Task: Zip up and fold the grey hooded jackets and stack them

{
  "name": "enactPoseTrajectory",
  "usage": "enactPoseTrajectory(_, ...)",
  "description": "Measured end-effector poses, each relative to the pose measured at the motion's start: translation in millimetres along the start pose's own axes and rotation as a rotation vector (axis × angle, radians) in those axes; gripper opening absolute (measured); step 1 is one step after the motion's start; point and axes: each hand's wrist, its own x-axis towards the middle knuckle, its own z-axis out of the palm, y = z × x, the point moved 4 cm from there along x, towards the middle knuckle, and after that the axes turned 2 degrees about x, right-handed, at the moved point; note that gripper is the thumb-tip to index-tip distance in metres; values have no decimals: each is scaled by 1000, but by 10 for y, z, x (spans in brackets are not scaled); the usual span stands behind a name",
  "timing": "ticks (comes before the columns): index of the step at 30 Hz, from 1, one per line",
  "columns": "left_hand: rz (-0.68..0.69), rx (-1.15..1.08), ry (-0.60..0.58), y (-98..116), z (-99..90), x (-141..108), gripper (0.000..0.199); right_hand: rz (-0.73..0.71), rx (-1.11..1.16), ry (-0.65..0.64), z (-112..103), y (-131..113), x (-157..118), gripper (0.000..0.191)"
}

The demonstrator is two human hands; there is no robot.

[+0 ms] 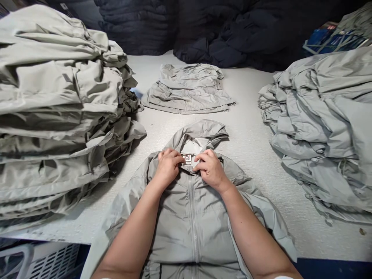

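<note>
A grey jacket (186, 232) lies flat, front up and zipped, its sleeves spread, its hood (200, 131) laid out beyond the collar, and a small white neck label (187, 158) showing.

Crinkled grey-green synthetic cloth, faint sheen
Smooth thin jacket shell (192, 228) under the right hand (211, 169); matt, finely pitted tabletop (250, 186) beside it.

Inside the collar of the grey jacket (192, 232), a small white neck label (186, 158) shows a dark, peaked logo; any finer print is too small to read.
</note>
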Motion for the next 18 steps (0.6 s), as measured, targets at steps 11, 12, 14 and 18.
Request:
enactPoseTrajectory(11,5,17,-87,-54,63,-23,51,104,87,-40,26,65,-49,41)
enactPoseTrajectory(12,3,-7,-81,-65,39,-32,47,129,105,-31,27,92,-57,39)
enactPoseTrajectory(14,2,-63,-53,-91,-19,-50,37,166,124,18,23,152,-62,33)
enactPoseTrajectory(18,8,-83,-13,-123,-53,-40,16,204,108,133,46,277,-44,24)
